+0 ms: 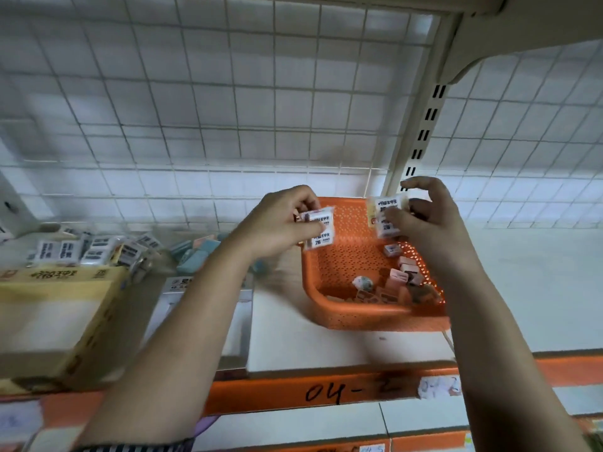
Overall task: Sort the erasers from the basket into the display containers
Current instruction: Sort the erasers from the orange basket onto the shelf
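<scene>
An orange perforated basket (339,256) sits on the white shelf, right of centre. Several small pink and brown erasers (403,278) lie in its right corner. My left hand (277,223) holds white 2B erasers (321,228) over the basket's left rim. My right hand (424,220) pinches more white 2B erasers (386,215) above the basket's far right side. A yellow display box (58,288) with several white wrapped erasers (94,251) stands at the left. Blue erasers (195,252) lie in a container beside it.
A wire grid panel (228,109) backs the shelf and a slotted upright post (421,138) rises behind the basket. The shelf's orange front edge (326,391) carries a handwritten label. White flat boxes (202,308) lie between the yellow box and the basket.
</scene>
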Demonstrator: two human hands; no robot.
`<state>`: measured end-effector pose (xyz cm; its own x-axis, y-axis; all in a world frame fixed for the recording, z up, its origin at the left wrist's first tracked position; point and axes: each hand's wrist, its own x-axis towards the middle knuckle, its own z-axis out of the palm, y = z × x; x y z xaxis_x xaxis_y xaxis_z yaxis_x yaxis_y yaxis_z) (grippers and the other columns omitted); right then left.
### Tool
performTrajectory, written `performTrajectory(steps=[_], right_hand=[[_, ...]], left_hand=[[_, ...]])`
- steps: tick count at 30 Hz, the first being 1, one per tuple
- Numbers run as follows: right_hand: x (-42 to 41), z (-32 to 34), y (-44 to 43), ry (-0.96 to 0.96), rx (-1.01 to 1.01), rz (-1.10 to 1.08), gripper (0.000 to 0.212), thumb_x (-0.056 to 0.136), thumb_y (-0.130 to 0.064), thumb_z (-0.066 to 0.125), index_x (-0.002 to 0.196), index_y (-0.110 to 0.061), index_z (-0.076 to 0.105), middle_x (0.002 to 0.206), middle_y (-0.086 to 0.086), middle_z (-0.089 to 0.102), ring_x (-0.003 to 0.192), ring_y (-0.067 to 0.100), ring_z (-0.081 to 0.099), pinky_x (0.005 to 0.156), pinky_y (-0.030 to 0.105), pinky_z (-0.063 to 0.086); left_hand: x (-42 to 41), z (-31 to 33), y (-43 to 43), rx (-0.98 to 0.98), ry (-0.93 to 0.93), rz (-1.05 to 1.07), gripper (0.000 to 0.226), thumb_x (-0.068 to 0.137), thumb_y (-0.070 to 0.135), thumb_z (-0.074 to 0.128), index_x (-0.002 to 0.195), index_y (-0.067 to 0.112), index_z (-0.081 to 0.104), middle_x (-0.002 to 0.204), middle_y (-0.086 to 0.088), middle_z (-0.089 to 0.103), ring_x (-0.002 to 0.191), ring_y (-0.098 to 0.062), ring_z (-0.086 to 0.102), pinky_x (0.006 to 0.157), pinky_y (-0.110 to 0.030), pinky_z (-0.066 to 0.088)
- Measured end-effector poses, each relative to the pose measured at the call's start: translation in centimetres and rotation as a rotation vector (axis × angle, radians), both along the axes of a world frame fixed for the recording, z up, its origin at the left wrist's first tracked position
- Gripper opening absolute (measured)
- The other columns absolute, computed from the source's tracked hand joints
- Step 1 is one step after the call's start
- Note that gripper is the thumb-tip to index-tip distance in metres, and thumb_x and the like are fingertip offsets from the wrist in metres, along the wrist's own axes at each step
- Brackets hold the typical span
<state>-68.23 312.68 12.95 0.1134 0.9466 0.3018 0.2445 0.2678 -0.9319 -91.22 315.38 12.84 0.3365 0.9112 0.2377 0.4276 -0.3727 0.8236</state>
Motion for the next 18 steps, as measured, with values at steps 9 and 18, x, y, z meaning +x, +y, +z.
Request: performTrajectory(steps=[9, 18], right_hand=[[-11.4, -0.1, -0.9, 0.201, 0.073, 0.268, 0.028, 0.078, 0.005, 0.072, 0.088, -0.017, 0.057, 0.082, 0.007, 0.068, 0.074, 0.03, 0.064, 0.062, 0.029, 0.051], [-24.8, -2.6, -0.7, 0.164, 0.031, 0.287, 0.031, 0.077, -0.002, 0.077, 0.075, -0.025, 0.056, 0.071, 0.01, 0.064, 0.069, 0.035, 0.06, 0.057, 0.033, 0.045]], left_hand=[[-8.1, -2.5, -4.7, 0.015, -0.507, 0.369, 0.012, 0.086, 0.015, 0.066, 0.083, 0.026, 0.062, 0.078, 0.009, 0.067, 0.074, -0.029, 0.07, 0.064, -0.048, 0.057], [-22.9, -3.6, -7.4, 0.116, -0.428, 0.597, 0.005, 0.087, 0.014, 0.07, 0.088, 0.016, 0.066, 0.066, -0.005, 0.06, 0.054, -0.012, 0.057, 0.059, -0.035, 0.05]])
